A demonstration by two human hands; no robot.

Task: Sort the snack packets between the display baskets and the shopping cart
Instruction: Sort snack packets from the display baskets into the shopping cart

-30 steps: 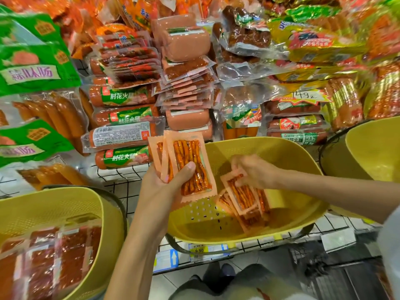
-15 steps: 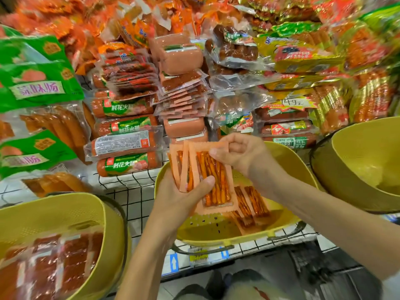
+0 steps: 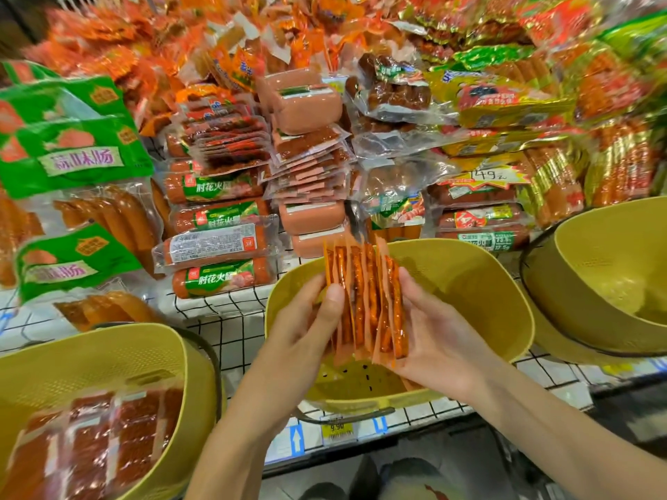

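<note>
Both hands meet over the middle basket (image 3: 469,263), a yellow perforated tub on the checked shelf, and between them they hold a fanned stack of snack packets (image 3: 364,304) – orange sachets with dark red-brown sticks showing through. The stack stands on edge, its tops splayed above the basket's far rim and its lower ends above the basket's holed floor, clear of it. The left hand (image 3: 301,332) comes up from below the basket's near rim, forearm angled up and to the right, with its thumb laid across the front of the outermost packet on that side and its fingers wrapped behind. The right hand (image 3: 438,342) reaches in from the basket's right, palm turned towards the stack, cupping the packets' right flank and lower corner; its thumb lies along the nearest packet, and its fingers are hidden behind the stack – so the grasp is a two-handed clamp on the bundle. To the left of the middle basket a second yellow basket (image 3: 108,350) holds flat dark red packets (image 3: 108,438), blurred. To its right sits a third yellow basket (image 3: 595,247), what lies inside too blurred to tell. Behind the middle basket, wrapped sausage rolls (image 3: 216,243) are piled high. A yellow price tag (image 3: 337,429) hangs on the shelf edge just below its near rim.
</note>
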